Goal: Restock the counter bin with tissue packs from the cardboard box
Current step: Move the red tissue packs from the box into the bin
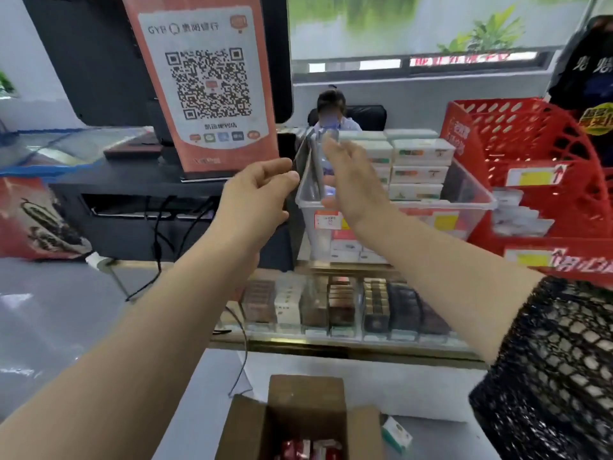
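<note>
Where hands meet: left end of clear plastic bin (pixel 477 201) holding white tissue packs (pixel 421 154).
Left hand (pixel 260 197): curled, grip unclear.
Right hand (pixel 353 184): fingers straight, blurred.

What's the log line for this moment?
left hand: curled by clear bin corner | right hand: open at bin | cardboard box: open, below

The right hand (pixel 348 180) is smeared by motion, fingertips lost — what it touches cannot be told. It and the left hand (pixel 262 194) cover the left corner of the clear bin (pixel 431 204); the grey sheet (pixel 306 157) there may be a lid. The cardboard box (pixel 298 419) runs off the bottom edge.
</note>
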